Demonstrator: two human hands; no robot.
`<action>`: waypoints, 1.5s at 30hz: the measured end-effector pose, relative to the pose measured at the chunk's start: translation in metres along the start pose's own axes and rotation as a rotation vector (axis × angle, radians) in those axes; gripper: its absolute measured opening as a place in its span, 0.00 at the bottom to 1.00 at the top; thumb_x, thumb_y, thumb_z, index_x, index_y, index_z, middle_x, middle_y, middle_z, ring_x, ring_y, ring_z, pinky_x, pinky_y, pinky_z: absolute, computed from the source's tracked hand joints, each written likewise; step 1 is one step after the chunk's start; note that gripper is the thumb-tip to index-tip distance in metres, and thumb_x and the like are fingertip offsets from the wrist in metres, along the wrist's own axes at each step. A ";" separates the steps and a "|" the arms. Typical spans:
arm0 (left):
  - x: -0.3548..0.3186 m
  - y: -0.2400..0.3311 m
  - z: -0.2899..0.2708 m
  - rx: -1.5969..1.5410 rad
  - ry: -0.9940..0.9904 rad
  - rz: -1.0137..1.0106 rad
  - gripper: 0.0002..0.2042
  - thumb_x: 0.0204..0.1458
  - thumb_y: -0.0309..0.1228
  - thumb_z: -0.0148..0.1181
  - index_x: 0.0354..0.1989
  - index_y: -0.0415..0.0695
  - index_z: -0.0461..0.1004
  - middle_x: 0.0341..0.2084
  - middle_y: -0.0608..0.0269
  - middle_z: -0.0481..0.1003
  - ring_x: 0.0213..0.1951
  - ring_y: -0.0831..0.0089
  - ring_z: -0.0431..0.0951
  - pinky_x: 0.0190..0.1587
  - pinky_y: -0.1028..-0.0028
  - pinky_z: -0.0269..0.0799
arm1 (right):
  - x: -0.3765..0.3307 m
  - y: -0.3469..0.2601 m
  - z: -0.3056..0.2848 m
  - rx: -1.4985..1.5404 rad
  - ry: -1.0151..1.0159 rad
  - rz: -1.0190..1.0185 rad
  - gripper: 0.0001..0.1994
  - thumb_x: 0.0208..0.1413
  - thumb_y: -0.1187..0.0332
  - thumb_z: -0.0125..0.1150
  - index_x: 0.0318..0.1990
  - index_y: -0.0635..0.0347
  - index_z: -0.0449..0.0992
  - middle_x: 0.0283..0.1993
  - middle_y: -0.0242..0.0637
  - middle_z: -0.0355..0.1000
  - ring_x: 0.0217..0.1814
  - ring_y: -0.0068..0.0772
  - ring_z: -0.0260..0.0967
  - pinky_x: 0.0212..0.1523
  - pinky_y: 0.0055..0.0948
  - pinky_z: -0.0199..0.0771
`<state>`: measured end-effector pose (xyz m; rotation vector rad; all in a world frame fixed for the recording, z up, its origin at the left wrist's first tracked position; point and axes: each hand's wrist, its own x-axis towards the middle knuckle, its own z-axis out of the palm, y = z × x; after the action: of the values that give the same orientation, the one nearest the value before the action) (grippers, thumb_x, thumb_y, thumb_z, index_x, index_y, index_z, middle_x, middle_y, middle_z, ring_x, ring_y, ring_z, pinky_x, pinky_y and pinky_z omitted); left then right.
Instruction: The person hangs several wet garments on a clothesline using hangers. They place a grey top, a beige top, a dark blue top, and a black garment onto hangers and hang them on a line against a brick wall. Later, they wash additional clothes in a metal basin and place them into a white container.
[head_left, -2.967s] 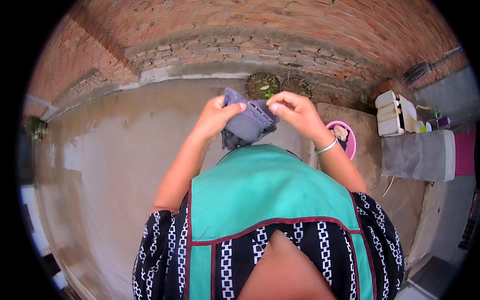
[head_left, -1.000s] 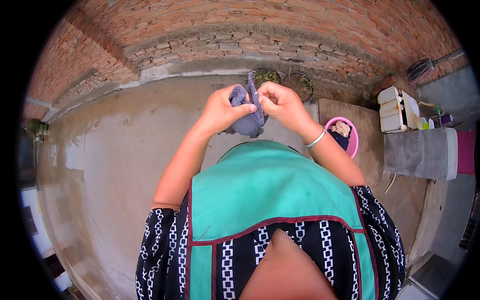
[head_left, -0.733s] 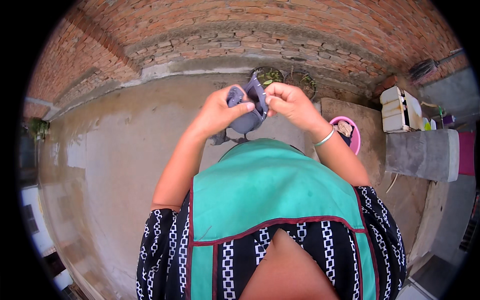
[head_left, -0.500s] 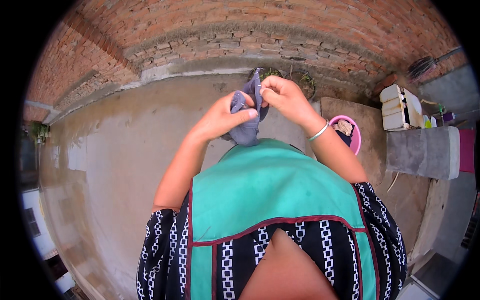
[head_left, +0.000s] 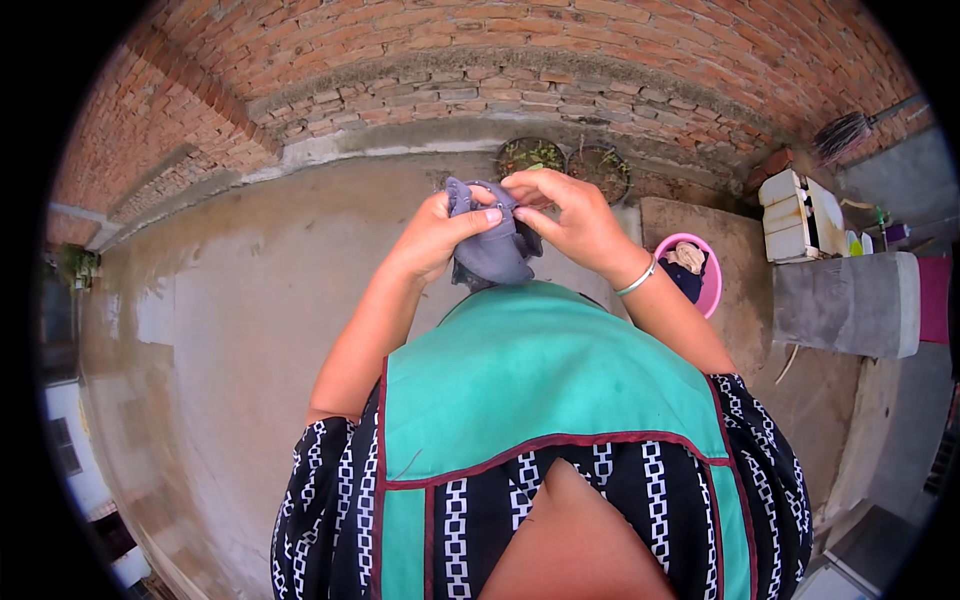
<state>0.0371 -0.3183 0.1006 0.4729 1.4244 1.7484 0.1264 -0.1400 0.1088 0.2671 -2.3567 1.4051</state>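
A bunched piece of dark grey-purple cloth hangs between my two hands, just above the green apron's upper edge. I cannot make out what kind of garment it is. My left hand grips its left side, the thumb lying across the front and the fingers behind. At the cloth's upper right, my right hand pinches the edge between thumb and fingers, with a bangle on that wrist. The fabric's lower end droops in folds near the apron.
To the right, a pink basin with dark and beige cloth stands on a concrete slab. Beyond it are a rusty white appliance and a grey concrete block. Two round planters sit by the brick wall. A broom leans at far right.
The strip of cloth my right hand held up has come down and folded into the bunch. My right hand has opened its curl a little and lies against the cloth.
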 end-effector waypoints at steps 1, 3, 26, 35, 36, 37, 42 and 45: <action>-0.001 0.003 0.001 0.007 -0.013 -0.009 0.12 0.45 0.30 0.64 0.37 0.41 0.71 0.34 0.64 0.74 0.37 0.76 0.73 0.42 0.75 0.69 | -0.001 0.000 0.000 -0.036 -0.006 0.011 0.12 0.46 0.76 0.62 0.41 0.61 0.73 0.38 0.38 0.73 0.37 0.31 0.74 0.40 0.28 0.74; -0.001 0.006 0.001 0.056 -0.018 -0.005 0.12 0.45 0.31 0.64 0.36 0.41 0.71 0.33 0.64 0.73 0.37 0.76 0.72 0.42 0.75 0.68 | -0.003 -0.001 0.000 -0.108 -0.025 0.031 0.11 0.46 0.78 0.62 0.40 0.63 0.74 0.38 0.38 0.73 0.38 0.31 0.74 0.40 0.27 0.75; -0.001 -0.004 0.022 0.042 0.271 0.135 0.08 0.47 0.26 0.62 0.32 0.41 0.70 0.26 0.66 0.72 0.30 0.80 0.71 0.33 0.78 0.68 | -0.013 -0.010 0.000 0.039 -0.007 0.265 0.07 0.53 0.70 0.59 0.38 0.63 0.77 0.34 0.33 0.76 0.35 0.18 0.70 0.36 0.19 0.69; -0.001 -0.009 0.024 0.748 0.351 0.444 0.06 0.48 0.27 0.61 0.30 0.41 0.70 0.25 0.68 0.73 0.29 0.81 0.70 0.34 0.78 0.67 | -0.021 0.012 0.016 0.499 0.111 0.505 0.07 0.53 0.70 0.58 0.35 0.65 0.76 0.31 0.30 0.74 0.32 0.15 0.67 0.32 0.19 0.68; -0.002 -0.008 0.024 0.721 0.338 0.385 0.06 0.48 0.27 0.61 0.30 0.40 0.71 0.25 0.68 0.72 0.29 0.81 0.69 0.34 0.79 0.67 | -0.022 0.014 0.016 0.543 0.110 0.544 0.07 0.54 0.70 0.58 0.36 0.66 0.75 0.31 0.29 0.74 0.33 0.14 0.67 0.32 0.18 0.68; -0.002 -0.004 0.025 0.693 0.325 0.327 0.06 0.48 0.26 0.61 0.31 0.40 0.71 0.25 0.69 0.72 0.30 0.82 0.69 0.34 0.79 0.67 | -0.023 0.014 0.017 0.512 0.137 0.486 0.07 0.54 0.70 0.58 0.36 0.66 0.75 0.31 0.29 0.74 0.32 0.14 0.67 0.32 0.18 0.68; -0.005 -0.001 0.025 0.318 0.271 0.280 0.05 0.49 0.25 0.60 0.32 0.40 0.72 0.26 0.71 0.72 0.29 0.83 0.69 0.33 0.80 0.67 | -0.017 0.013 0.009 0.348 0.123 0.339 0.07 0.53 0.69 0.59 0.36 0.63 0.75 0.30 0.28 0.74 0.31 0.15 0.68 0.31 0.18 0.68; -0.007 0.001 0.023 0.357 0.270 0.256 0.04 0.49 0.24 0.60 0.32 0.40 0.72 0.26 0.71 0.72 0.29 0.83 0.69 0.32 0.80 0.66 | -0.017 0.000 0.003 0.149 0.017 0.371 0.07 0.52 0.67 0.59 0.33 0.62 0.76 0.28 0.31 0.74 0.29 0.16 0.69 0.29 0.20 0.69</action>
<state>0.0572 -0.3092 0.1091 0.6496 1.9580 1.8119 0.1410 -0.1427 0.1006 -0.1526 -2.3751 1.7445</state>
